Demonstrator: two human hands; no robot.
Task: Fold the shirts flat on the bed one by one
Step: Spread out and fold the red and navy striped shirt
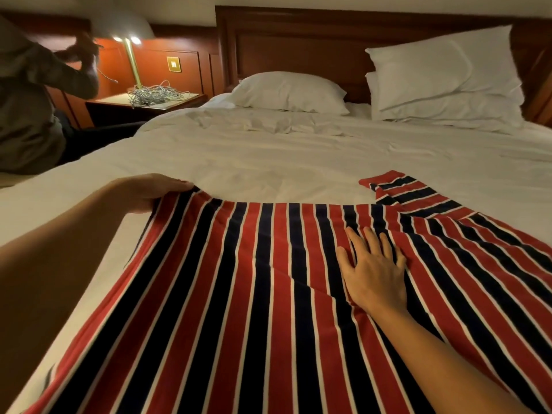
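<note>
White bedding covers a wide bed (268, 156) in a warmly lit room, with a dark wooden headboard (298, 46) behind it. One pillow (286, 91) lies flat near the middle of the headboard, and two stacked pillows (442, 70) lean against it on the right.

A striped shirt (239, 279), in red, navy and thin white lines, is spread across the near part of the bed and runs out of view at the bottom edge. Its sleeve (403, 192) lies angled at the far right, stripes running crosswise to the body. A shallow diagonal crease crosses the cloth near the middle.

The left hand (149, 191) is at the shirt's far left corner. Its grip is closed on the edge of the cloth, fingers over the top and thumb beneath, and the corner is raised a little off the bedding. The right hand (373, 273) lies flat on the shirt with fingers spread and straight, gripping nothing, palm pressing the cloth down.

On the far left, a bedside table (113, 100) carries a tangle of pale cables (152, 94) and a brass lamp (133, 61). Another person (27, 115) in a grey-green top sits beside it, turned away.
</note>
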